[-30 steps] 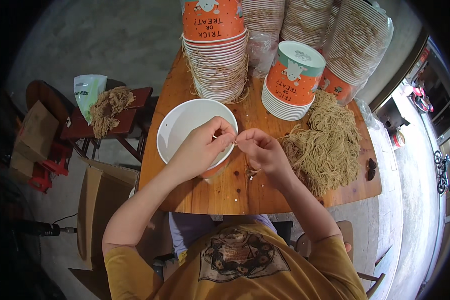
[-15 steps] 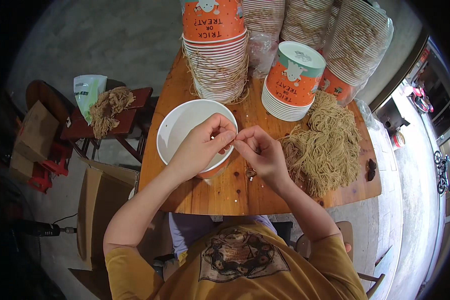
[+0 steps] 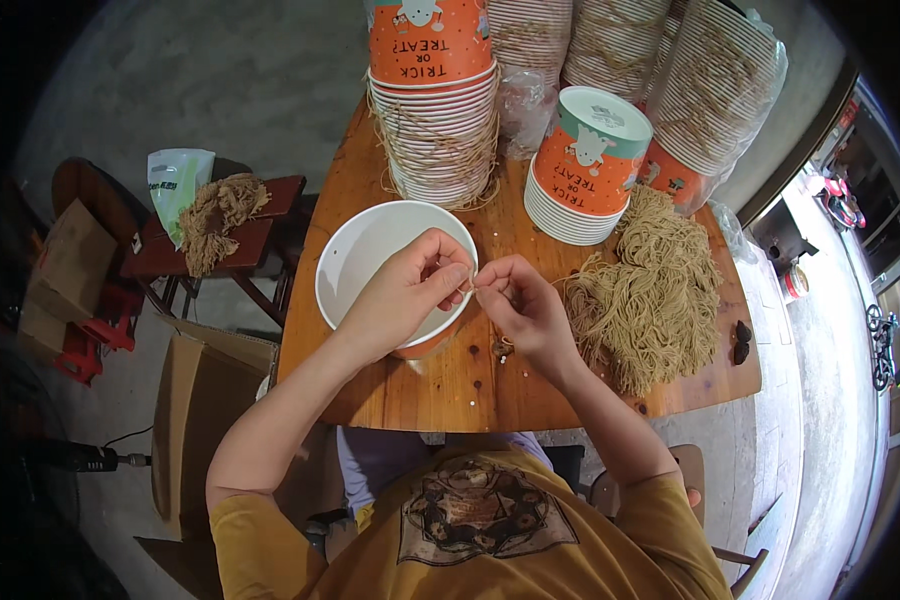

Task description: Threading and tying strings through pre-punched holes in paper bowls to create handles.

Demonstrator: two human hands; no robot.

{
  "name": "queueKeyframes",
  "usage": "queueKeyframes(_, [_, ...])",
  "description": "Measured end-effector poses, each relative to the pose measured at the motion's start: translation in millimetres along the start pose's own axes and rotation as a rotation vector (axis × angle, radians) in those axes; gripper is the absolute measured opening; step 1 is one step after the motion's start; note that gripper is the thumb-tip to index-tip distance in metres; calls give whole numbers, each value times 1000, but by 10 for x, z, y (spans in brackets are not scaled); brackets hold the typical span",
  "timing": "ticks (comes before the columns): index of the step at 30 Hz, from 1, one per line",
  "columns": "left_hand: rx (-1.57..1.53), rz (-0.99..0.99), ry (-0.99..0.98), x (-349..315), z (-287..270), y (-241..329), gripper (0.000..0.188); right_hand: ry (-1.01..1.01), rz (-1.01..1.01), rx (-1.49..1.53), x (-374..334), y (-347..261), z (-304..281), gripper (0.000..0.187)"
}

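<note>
Not much changes from a second ago: we see the left hand still lying over the right rim of the white paper bowl near the wooden table's left edge, fingers pinched shut on a thin tan string. The right hand sits just beside it, fingertips closed on the same string, maybe a hair closer together than before. The pile of tan string stays along the right edge, stacked orange cups at the far edge.
</note>
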State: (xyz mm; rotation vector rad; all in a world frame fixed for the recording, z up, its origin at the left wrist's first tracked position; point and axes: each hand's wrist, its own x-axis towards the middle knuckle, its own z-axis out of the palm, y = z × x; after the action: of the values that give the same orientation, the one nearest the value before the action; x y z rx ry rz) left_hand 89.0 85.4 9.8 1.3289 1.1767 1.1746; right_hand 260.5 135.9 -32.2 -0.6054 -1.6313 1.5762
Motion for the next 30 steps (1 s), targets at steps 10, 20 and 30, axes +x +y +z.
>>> queueKeyframes(10, [167,-1,0,-19,-25,-32,14,97,-137,-343,-16,14,31,14])
queueKeyframes(20, [410,148,57,-23,76,-4,18,127,-169,-487,-48,-77,61,14])
queueKeyframes(30, [475,190,62,-18,123,32,18,163,-291,-627,-56,-75,41,16])
